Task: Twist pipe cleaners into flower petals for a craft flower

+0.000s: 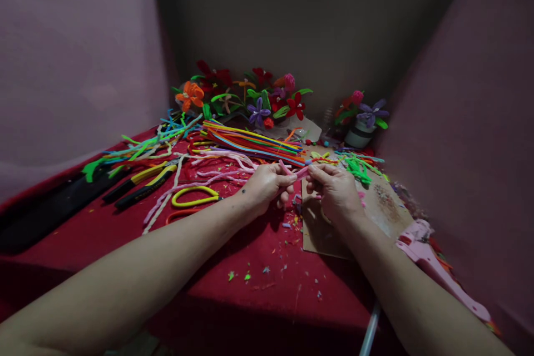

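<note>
Both hands meet over the middle of the red-covered table. My left hand (267, 186) pinches one part of a short pink pipe cleaner (301, 173), with a bit of it sticking up past the fingertips. The other end is pinched by my right hand (334, 186), close beside the left. Under the right hand lies a brown board (312, 233). Yellow-handled scissors (194, 198) rest left of my left hand, partly behind the forearm. Long pale pink pipe cleaners (225, 162) spread out just behind that hand.
A bundle of coloured pipe cleaners (254, 142) lies behind the hands. Pliers (146, 183) are at the left, a pink glue gun (442, 272) at the right. Pipe-cleaner flowers (258, 111) stand at the back, some in a small pot (359, 134). Fluffy scraps (247, 277) litter the front.
</note>
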Available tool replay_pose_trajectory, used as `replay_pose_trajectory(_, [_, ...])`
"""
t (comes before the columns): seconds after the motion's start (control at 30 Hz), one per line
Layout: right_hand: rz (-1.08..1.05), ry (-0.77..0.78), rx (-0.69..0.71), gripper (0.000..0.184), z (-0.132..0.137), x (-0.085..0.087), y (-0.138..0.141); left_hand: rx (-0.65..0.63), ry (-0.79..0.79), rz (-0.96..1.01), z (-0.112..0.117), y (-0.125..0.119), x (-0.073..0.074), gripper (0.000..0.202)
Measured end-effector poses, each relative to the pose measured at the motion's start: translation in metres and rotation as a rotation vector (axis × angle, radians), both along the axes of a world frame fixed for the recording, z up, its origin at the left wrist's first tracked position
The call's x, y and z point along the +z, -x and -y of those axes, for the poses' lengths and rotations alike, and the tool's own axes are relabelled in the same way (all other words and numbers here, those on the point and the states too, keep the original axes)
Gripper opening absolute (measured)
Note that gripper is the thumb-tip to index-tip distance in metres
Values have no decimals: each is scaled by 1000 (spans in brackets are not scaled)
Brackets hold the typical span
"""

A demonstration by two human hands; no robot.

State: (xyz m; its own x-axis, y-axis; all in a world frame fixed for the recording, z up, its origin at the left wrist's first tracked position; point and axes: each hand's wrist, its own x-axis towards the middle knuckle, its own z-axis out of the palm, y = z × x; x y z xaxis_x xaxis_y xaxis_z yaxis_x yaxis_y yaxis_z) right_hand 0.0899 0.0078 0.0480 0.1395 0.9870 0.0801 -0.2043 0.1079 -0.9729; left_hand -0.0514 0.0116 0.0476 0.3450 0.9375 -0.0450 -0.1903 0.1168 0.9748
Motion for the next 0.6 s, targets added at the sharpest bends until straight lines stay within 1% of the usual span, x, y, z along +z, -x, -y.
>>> replay_pose_trajectory(0.13, [-68,16,48,19,-3,-1,-2,25,-2,-44,1,-1,1,16])
replay_pose_trajectory(0.23, [-103,22,40,21,-3,1,-2,32,13,-74,2,-1,3,20])
replay_pose_trajectory(0.37, [-54,23,27,25,1,5,0,24,-4,-76,3,0,1,17])
replay_pose_trajectory(0.47, [-6,-9,16,23,2,5,0,29,-14,-91,3,0,1,14])
replay_pose_trajectory(0.6, [3,13,40,22,1,4,1,21,4,-112,5,-1,4,18])
